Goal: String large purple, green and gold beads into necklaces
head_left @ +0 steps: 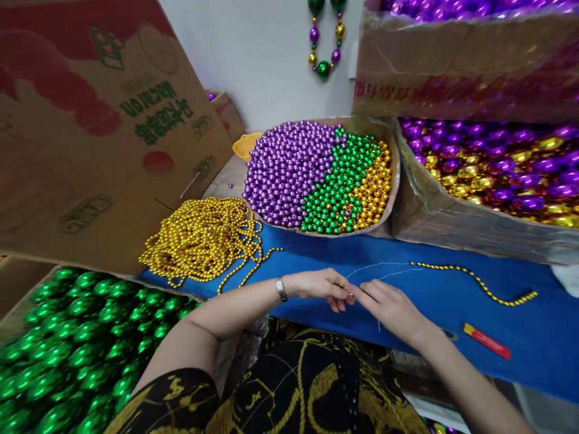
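Note:
My left hand (323,286), with a silver watch on its wrist, meets my right hand (384,304) over the front of the blue table. The fingertips of both are pinched together on a thin pale thread (377,264); a tiny shiny spot between them is too small to name. Rightward the thread runs to a short strand of gold beads (470,270) lying on the cloth. Left of my hands lies a heap of gold bead strands (199,238), one end trailing towards my left wrist.
Behind my hands stands a cardboard tray (394,175) of loose purple, green and gold beads. Boxes of larger purple and gold beads (511,175) are at the right, green beads (85,343) at the lower left. A red and yellow cutter-like item (486,341) lies at the right.

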Available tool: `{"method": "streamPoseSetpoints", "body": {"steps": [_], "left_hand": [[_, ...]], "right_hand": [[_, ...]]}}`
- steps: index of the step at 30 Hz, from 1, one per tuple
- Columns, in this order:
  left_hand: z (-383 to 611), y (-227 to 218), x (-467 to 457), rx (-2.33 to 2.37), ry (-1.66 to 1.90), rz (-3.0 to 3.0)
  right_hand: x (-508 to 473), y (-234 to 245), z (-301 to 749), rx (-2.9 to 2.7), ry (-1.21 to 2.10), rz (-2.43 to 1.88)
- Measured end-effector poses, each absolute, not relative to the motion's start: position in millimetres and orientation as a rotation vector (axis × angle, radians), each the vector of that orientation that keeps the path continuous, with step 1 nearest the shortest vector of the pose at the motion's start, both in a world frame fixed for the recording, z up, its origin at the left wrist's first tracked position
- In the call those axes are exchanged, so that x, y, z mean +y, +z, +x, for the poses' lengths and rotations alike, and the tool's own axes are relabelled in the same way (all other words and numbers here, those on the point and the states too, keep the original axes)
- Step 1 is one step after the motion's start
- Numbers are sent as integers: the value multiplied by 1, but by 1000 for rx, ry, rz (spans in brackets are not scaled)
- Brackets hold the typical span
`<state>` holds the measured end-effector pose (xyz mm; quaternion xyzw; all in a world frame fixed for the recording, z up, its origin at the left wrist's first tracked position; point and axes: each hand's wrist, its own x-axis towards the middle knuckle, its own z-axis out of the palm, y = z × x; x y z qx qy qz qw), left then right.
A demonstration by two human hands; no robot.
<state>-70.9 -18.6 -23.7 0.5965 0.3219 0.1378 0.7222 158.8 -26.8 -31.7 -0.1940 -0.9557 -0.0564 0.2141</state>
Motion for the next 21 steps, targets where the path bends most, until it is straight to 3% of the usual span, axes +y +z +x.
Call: {"method": "streamPoseSetpoints", "body": {"steps": [4, 7, 15, 21], "left_hand": [[-96, 12, 9, 963, 696, 1982], [-98, 28, 53, 1196, 962, 2191], [-45, 18, 125, 1499, 340, 2701], [-36, 17, 129, 1563, 248, 2674]], "right_hand": [[-20, -44, 177, -2666, -266, -724], [-21, -53, 198, -2542, -145, -914], [-37, -58, 212, -2229, 161, -1081], [-39, -54, 207, -2126, 294, -1116]]}}
